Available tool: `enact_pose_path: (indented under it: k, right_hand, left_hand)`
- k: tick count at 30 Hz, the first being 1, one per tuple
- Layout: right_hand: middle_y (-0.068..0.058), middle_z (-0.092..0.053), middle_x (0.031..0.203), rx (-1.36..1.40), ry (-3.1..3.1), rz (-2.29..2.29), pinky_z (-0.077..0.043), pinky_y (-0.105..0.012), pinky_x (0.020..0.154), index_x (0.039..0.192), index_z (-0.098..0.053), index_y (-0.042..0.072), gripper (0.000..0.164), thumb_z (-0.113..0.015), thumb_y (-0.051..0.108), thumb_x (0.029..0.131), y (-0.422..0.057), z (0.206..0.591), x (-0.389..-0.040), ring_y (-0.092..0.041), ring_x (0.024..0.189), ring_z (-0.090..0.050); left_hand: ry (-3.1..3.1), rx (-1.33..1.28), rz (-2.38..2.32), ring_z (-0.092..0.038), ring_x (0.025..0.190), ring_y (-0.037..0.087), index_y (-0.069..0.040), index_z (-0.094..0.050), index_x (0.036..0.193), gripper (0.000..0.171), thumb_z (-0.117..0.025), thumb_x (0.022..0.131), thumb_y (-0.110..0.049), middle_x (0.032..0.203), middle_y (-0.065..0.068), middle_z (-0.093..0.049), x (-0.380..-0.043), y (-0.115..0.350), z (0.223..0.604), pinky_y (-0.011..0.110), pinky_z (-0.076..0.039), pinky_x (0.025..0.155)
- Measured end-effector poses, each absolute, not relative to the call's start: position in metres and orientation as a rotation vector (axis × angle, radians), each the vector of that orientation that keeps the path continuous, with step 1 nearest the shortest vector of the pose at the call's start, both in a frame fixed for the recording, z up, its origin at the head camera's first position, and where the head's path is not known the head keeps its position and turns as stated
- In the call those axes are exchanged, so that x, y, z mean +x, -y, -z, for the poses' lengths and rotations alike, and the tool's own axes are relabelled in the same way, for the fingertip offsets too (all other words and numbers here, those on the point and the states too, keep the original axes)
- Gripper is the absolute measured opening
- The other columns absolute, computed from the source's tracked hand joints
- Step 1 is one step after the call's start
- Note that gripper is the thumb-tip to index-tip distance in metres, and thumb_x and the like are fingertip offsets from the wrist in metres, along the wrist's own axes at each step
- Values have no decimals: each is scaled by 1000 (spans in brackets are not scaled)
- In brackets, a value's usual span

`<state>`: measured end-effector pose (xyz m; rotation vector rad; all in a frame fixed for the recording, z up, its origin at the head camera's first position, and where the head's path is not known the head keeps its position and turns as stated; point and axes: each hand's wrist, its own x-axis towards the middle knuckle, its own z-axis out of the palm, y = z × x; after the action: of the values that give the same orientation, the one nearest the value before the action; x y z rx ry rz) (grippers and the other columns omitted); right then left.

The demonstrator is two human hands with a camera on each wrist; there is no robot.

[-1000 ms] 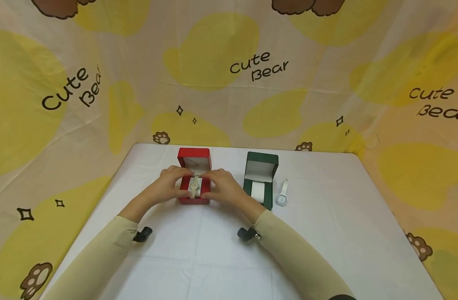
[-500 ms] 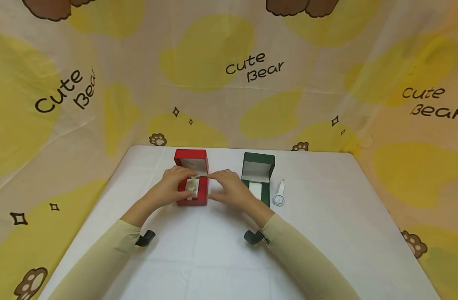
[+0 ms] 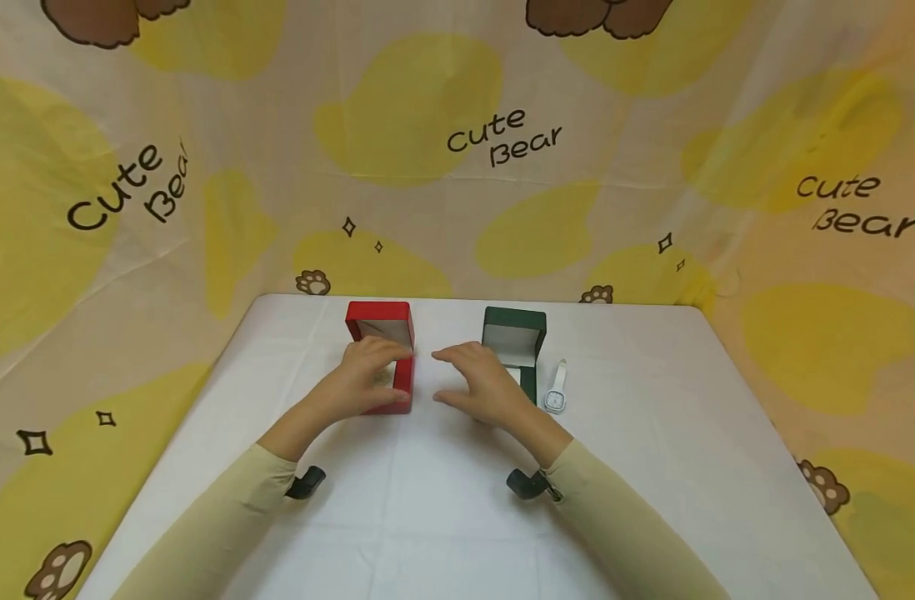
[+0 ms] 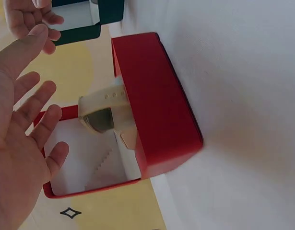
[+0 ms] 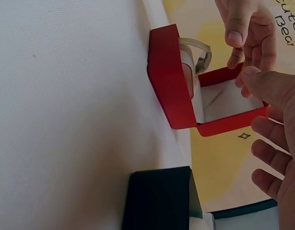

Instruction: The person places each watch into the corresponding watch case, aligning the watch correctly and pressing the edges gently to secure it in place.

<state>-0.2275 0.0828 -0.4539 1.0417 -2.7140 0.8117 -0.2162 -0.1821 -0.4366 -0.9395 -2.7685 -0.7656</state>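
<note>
light watch (image 4: 101,99), stiff red box (image 3: 379,311): strap and sides are the places to hold

at the left, the person's left hand (image 3: 363,379) hangs over the open red box, fingers spread and thumb apart, pinching nothing; whether it brushes the rim cannot be told. the watch sits inside the base, its strap arching above the pale cushion (image 5: 187,57); whether the strap runs all the way round cannot be told. it is probably light, the strap bendy, the dial easily scratched, so a pinch on both strap edges seems safest. the box looks rigid and is likely best steadied by its base walls. next, the right hand (image 3: 480,382) is spread too, holding nothing, in front of the open green box (image 3: 514,318). just right of that lies a white watch (image 3: 554,400), its smooth case perhaps slippery.
</note>
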Motion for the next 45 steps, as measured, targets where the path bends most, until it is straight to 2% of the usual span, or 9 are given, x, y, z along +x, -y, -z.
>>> enact_pose_path:
  k: [8,15,26,32,38,45]
  right_hand:
    - [1,-65,136,1033,2694,-826,-39,-48,114,141,-60,17,59,-80,36,90,-98,450,-221,-21,130,-54]
    - [0,-66,134,1033,2650,-822,-40,-48,113,139,-62,14,57,-81,36,89,-111,452,-217,-23,129,-55]
    - [-3,-67,132,984,2640,-772,-43,-51,109,136,-64,15,58,-83,36,87,-122,455,-216,-26,128,-56]
    - [-3,-67,134,1012,2623,-837,-41,-52,110,137,-63,13,57,-82,35,88,-116,454,-217,-25,128,-55]
    - [0,-66,135,1016,2609,-896,-41,-51,111,138,-62,13,56,-81,33,89,-104,449,-223,-21,128,-55]
    - [-1,-65,137,1030,2622,-894,-43,-44,112,139,-61,14,56,-80,34,90,-82,438,-230,-20,130,-54]
  left_hand:
    - [2743,-971,727,-51,131,30,-14,-65,135,59,-87,83,-28,136,7,-64,-216,165,437,57,-34,104]
    - [2731,-998,819,-50,131,25,-15,-64,135,58,-87,83,-27,135,2,-64,-216,152,441,56,-36,111]
    - [2684,-1037,781,-52,129,22,-15,-65,134,60,-88,81,-29,133,-1,-65,-217,135,443,52,-37,108]
    - [2729,-993,773,-52,129,20,-17,-65,134,59,-87,83,-35,132,-2,-65,-214,138,444,51,-37,110]
    - [2737,-941,785,-50,130,23,-17,-65,134,59,-87,83,-36,133,-1,-65,-210,150,445,56,-36,112]
    - [2726,-867,815,-51,128,26,-14,-66,134,61,-89,80,-28,133,4,-65,-203,170,442,57,-36,109]
